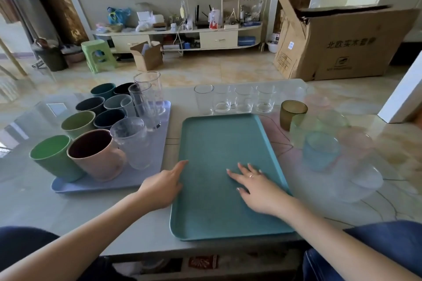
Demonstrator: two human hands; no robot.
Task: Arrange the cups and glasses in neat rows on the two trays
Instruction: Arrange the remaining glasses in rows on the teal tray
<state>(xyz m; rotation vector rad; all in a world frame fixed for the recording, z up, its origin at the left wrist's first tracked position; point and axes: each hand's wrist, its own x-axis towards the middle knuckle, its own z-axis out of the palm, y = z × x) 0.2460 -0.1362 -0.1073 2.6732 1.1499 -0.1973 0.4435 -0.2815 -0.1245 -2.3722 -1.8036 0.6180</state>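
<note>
A bare teal tray (212, 139) lies in front of me on the table. My left hand (163, 186) rests at its left edge, fingers apart, holding nothing. Flat on the tray's surface lies my right hand (255, 186), open, with a ring on one finger. To the left, a lavender tray (146, 175) carries rows of coloured cups, among them a green cup (53, 157) and a pink cup (96, 154), plus several clear glasses (146, 100). Behind the teal tray stands a row of clear glasses (235, 101). At the right are an amber glass (292, 114) and several tinted glasses (322, 150).
The table's near edge runs just below the teal tray. A large cardboard box (338, 45) stands on the floor beyond the table at the right. A green stool (97, 55), a small open box (147, 56) and a cluttered TV cabinet (178, 32) are farther back.
</note>
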